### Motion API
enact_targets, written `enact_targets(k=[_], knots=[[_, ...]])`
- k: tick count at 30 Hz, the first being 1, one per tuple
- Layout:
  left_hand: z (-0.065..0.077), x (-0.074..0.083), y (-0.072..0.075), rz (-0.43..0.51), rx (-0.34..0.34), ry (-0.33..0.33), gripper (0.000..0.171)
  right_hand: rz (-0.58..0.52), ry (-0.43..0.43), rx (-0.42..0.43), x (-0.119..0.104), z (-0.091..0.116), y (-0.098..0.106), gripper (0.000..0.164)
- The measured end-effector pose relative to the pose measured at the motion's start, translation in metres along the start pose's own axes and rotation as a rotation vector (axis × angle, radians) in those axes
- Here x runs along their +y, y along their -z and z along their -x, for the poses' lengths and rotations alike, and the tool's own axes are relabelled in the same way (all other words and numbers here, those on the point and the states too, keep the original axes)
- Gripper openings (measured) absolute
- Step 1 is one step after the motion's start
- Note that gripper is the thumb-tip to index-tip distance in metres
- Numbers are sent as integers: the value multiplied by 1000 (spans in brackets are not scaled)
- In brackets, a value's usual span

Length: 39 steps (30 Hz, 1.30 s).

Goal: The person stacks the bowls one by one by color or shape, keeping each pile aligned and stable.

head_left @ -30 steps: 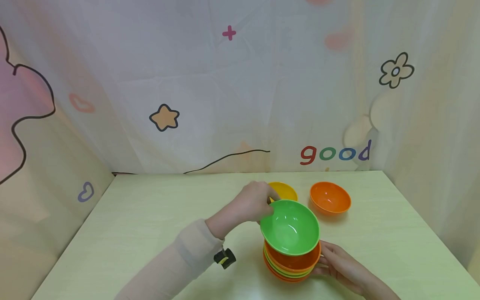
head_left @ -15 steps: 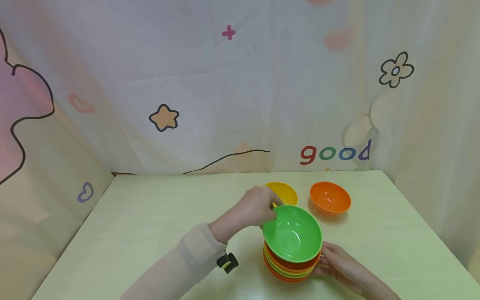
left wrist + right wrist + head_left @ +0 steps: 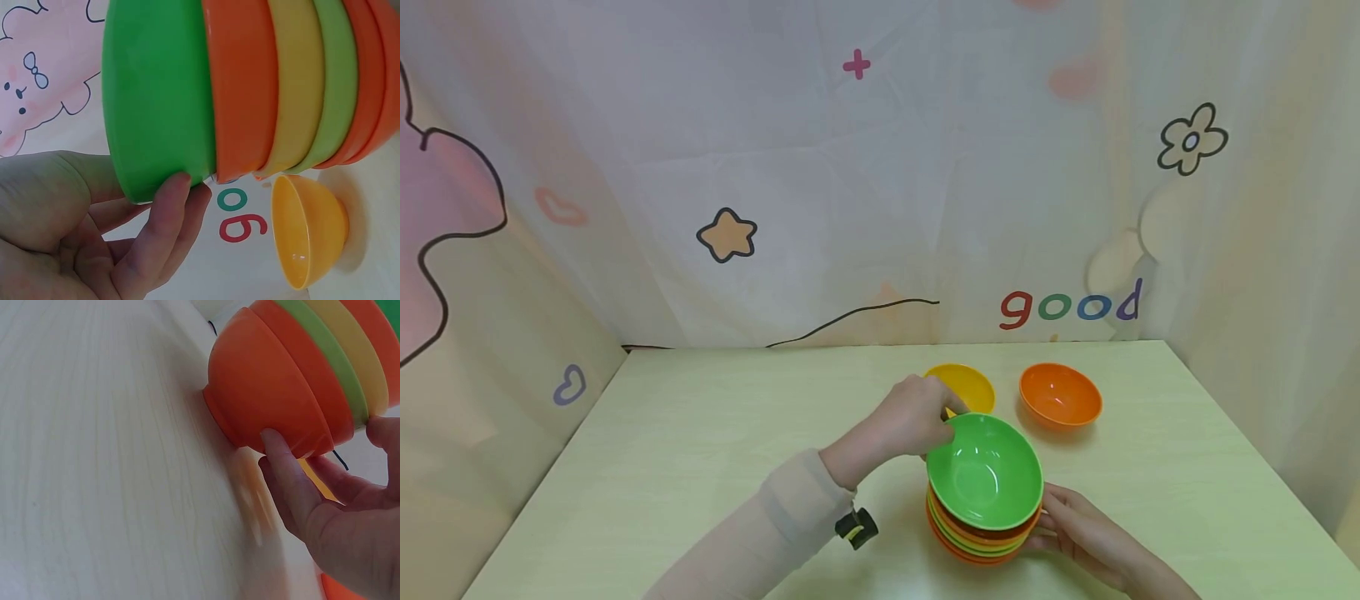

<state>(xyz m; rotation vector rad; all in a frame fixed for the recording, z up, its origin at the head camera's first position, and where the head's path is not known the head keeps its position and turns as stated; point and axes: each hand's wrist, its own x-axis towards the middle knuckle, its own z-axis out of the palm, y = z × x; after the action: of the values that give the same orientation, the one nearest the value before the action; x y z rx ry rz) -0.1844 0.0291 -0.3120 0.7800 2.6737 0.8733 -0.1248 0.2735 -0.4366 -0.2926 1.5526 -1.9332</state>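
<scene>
Stack (image 3: pixel 977 546): qty 5 nested bowls, upright, on near part of table, right of ctr. Order, top to btm: orange, yellow, lt green, orange, orange.

Green bowl (image 3: pixel 985 475): qty 1, set over top of stack, mouth up. Far-left rim pinched by L hand (image 3: pixel 913 421) — fingers on outer wall, thumb toward inner face. More wall shown than on bowls below; full seating can't be confirmed.

R hand (image 3: pixel 1090 533): placed at right side of stack. Fingers extended, spread, touching outer walls w/o being wrapped round; stack presumably being steadied.

Status (judged): 5 nested; 6th, green, nearly in place, not yet released. Outside stack, 2 left: yellow bowl (image 3: pixel 964 387), partly hidden behind L hand, and orange bowl (image 3: pixel 1060 396), to its right. Both upright, apart from each other, toward back edge.

Table (image 3: pixel 715 417): pale, yellow-green cast, faint grain seen up close.

Room: table enclosed at back and sides by pale cloth (image 3: pixel 790 183). Prints noted: star (image 3: pixel 727 235), flower (image 3: pixel 1192 140), "good" lettering (image 3: pixel 1070 307) (multicolored, lower right), misc. hearts — some prints blurred.
</scene>
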Motion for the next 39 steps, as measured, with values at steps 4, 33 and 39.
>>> enact_targets(k=[4, 33, 39], knots=[[0, 0, -1, 2, -4, 2, 30, -6, 7, -13, 0, 0, 0, 45], [0, -3, -8, -29, -32, 9, 33, -17, 25, -27, 1, 0, -1, 43], [0, -4, -9, -50, -27, 13, 34, -19, 36, -40, 1, 0, -1, 40]])
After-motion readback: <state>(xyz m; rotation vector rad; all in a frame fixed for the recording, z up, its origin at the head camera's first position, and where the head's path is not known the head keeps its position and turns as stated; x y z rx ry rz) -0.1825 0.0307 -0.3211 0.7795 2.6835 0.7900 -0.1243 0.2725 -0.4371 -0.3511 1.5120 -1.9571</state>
